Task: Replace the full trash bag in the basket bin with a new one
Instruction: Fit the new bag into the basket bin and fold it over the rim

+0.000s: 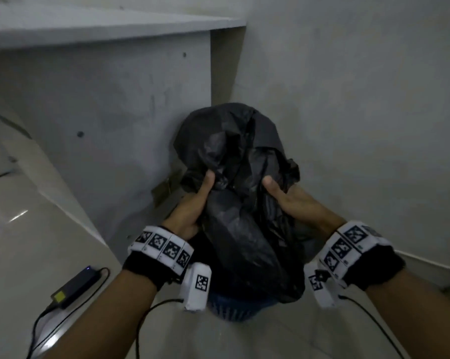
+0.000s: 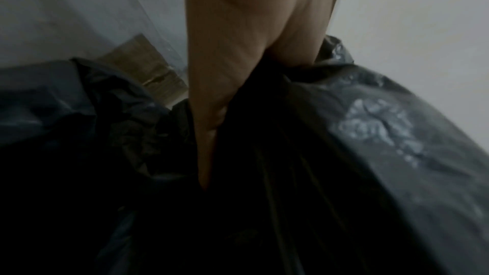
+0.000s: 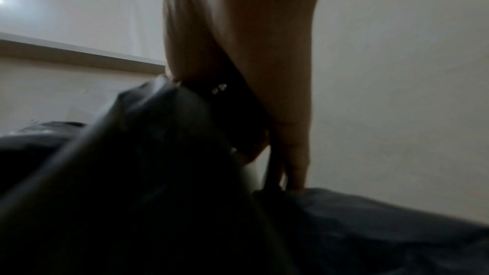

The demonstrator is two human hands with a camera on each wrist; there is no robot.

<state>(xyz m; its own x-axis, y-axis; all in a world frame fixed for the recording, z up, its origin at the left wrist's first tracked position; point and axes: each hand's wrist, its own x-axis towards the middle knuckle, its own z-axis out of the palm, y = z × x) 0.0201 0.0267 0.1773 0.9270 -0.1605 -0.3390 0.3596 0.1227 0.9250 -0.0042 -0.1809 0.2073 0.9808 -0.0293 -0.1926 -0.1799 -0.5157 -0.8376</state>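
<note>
A crumpled black trash bag (image 1: 242, 193) bulges up out of a blue basket bin (image 1: 231, 308), of which only the lower front shows. My left hand (image 1: 192, 203) grips the bag's left side, thumb laid on the plastic. My right hand (image 1: 288, 200) grips the right side in the same way. The bag's gathered top stands above both thumbs. In the left wrist view my left hand's fingers (image 2: 211, 133) are buried in folds of the bag (image 2: 370, 133). In the right wrist view my right hand's fingers (image 3: 293, 154) curl into the black plastic (image 3: 164, 154).
The bin stands in a corner between a grey wall (image 1: 348, 99) on the right and a desk's side panel (image 1: 115, 112) on the left. A black power adapter (image 1: 76, 287) with its cable lies on the glossy floor at the lower left.
</note>
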